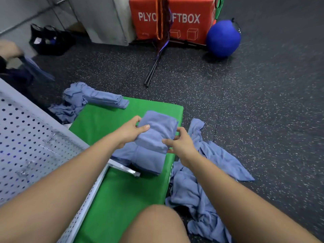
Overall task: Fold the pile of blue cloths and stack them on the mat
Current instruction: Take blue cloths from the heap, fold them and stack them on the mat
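Note:
A folded blue cloth (157, 130) is held between both hands just above a stack of folded blue cloths (145, 158) on the green mat (108, 190). My left hand (131, 130) grips its left edge, thumb on top. My right hand (178, 142) pinches its right edge. An unfolded pile of blue cloths (201, 181) lies on the floor right of the mat. A second folded stack (105, 99) lies at the mat's far left corner, beside more crumpled cloths (70, 106).
A grey perforated metal panel (35, 141) slants across the left and overlaps the mat. Another person's hand (8, 49) holds a blue cloth at far left. A red plyo box (175, 18), a blue ball (222, 39) and black poles (154, 67) stand behind on the speckled floor. My knee (154, 225) is at the bottom.

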Tool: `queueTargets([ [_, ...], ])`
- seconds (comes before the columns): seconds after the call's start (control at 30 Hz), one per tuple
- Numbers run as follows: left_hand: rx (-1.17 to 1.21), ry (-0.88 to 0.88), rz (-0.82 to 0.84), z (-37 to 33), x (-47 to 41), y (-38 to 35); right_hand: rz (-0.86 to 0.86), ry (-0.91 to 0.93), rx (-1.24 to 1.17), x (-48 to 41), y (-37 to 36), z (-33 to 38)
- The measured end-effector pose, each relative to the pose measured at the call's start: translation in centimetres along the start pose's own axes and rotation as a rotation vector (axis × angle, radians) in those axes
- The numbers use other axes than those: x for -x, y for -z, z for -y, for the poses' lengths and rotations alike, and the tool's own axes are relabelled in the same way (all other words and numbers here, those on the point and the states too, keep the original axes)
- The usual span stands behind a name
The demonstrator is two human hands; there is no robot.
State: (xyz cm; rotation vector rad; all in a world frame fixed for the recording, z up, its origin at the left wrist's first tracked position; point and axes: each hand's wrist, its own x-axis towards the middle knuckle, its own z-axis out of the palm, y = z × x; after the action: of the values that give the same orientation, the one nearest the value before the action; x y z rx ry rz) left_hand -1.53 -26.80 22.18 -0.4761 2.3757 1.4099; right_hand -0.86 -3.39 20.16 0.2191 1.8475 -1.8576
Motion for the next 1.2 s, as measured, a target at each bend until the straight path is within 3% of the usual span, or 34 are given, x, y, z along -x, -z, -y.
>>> queueTargets([
  [0.3, -0.446, 0.23, -0.199, 10.6, -5.8, 4.0, 0.02, 0.035, 0.393, -8.9, -10.8, -8.0],
  [0.47, -0.665, 0.373, -0.2, 13.5, -7.9, 5.6, 0.088, 0.021, 0.489, -11.1, -14.7, -11.2],
  [0.73, -0.633, 0.497, -0.281, 16.1, -8.5, 4.7, 0.238, 0.018, 0.531, -13.6, -14.6, -14.9],
  [0.93, -0.685, 0.115, -0.443, 13.1, -7.9, -0.4, 0.153, 0.014, 0.492, -9.9, -7.7, -13.0],
  [1.07, -0.627, -0.075, -0.298, 11.3, -8.4, -7.2, 0.036, 0.008, 0.65, -8.1, -0.2, -14.6],
  [1.2, -0.502, -0.181, -0.049, 11.0, -8.4, -15.4, -0.034, -0.078, 0.723, -6.8, 6.8, -17.5],
])
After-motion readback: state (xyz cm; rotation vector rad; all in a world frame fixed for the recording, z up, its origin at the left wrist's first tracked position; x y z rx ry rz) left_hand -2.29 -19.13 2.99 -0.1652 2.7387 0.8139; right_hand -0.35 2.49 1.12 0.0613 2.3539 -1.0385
